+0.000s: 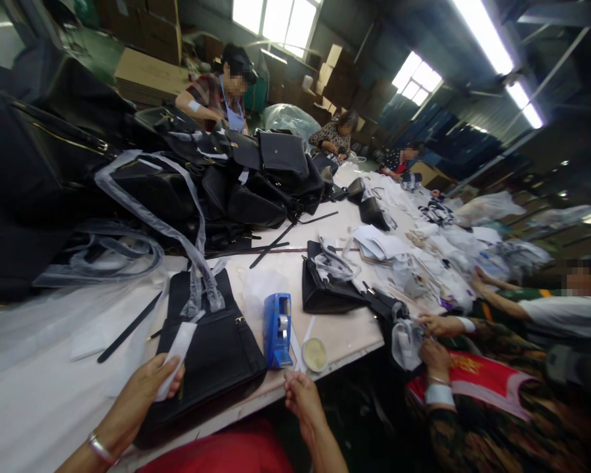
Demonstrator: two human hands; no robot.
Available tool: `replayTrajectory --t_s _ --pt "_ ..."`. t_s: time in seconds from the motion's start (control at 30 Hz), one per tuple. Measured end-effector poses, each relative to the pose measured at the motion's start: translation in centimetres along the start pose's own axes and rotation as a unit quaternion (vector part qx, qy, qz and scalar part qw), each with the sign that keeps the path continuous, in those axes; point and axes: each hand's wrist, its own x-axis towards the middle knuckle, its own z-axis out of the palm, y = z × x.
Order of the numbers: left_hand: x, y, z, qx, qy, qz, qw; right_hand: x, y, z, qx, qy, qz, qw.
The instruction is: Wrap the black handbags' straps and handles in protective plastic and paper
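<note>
In the head view, I see the person's left hand (145,387), a silvery bracelet (101,449) at its wrist, gripping a flat white strip (177,355) between thumb and fingers. Under that grip lies a black leather-look bag (221,358) with a small gold-toned buckle (240,321), flat at the near edge of the table (345,338). Just beyond the strip, a long strap in cloudy plastic wrapping (140,208) comes down onto the bag's far part; left of the strip is a loose black strap (128,330).

The right hand (303,397) has its fingers drawn in; I cannot tell whether it pinches anything. Just past its fingertips stands a blue tape dispenser (270,341), and to its right lies a yellowish round disc (314,355). Farther out from that hand sits a smaller black handbag (328,289). Well beyond the left hand, black bags (283,157) are heaped up. Off to the right, a co-worker's hands (436,355) handle something wrapped in whitish plastic (406,341).
</note>
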Motion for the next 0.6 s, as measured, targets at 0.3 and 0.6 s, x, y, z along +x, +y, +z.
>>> replayTrajectory --t_s 0.3,0.6 --pt "-0.4 0.5 0.0 -0.080 -0.015 0.006 0.997 -0.6 1.7 -1.6 -0.160 -0.007 -0.082 0.984" --pt "-0.3 0.0 -0.6 -0.086 -0.061 0.044 0.993 -5.6 -12.4 8.3 -0.059 -0.268 -0.274 0.922"
